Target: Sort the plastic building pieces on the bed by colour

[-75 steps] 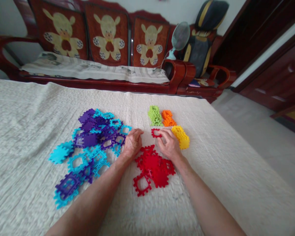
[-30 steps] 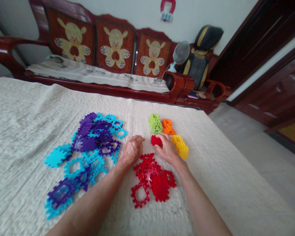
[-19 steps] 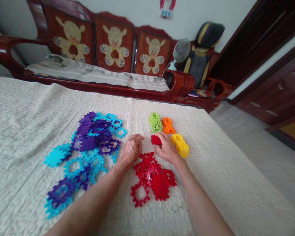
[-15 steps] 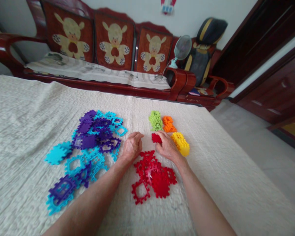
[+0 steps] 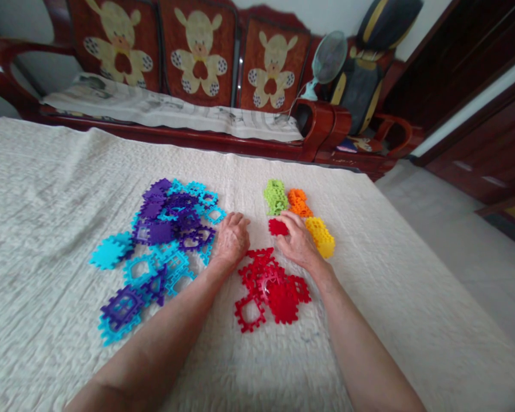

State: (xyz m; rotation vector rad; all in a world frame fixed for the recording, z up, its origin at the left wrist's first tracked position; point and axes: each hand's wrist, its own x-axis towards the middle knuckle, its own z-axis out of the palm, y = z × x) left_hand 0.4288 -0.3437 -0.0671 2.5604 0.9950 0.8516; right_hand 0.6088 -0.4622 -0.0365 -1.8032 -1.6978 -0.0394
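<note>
My right hand [image 5: 297, 239] grips a flat red square interlocking tile [image 5: 278, 227] between thumb and fingers, just above or on the cloth. Whether more tiles lie under it is hidden. Palm down, my left hand [image 5: 232, 239] rests on the cloth with loosely bent fingers and nothing seen in them. It is beside the pile of purple tiles [image 5: 161, 232] and light blue tiles [image 5: 111, 250]. Between my forearms lie loose red tiles [image 5: 283, 303], some solid and some framed. Past my right hand stand stacks of green tiles [image 5: 276, 197], orange tiles [image 5: 299, 202] and yellow tiles [image 5: 320, 236].
A cream quilted cloth [image 5: 369, 274] covers the table. Behind its far edge stands a wooden sofa [image 5: 154, 129] with bear-patterned cushions [image 5: 199, 48]. A small fan [image 5: 329, 57] and a chair with a dark massage cushion [image 5: 356, 91] are at the back right.
The camera view has tilted slightly downward, shifting the sofa up in the picture. My right hand still grips the red tile in nearly the same spot; my left hand stays by the purple and blue pile.
</note>
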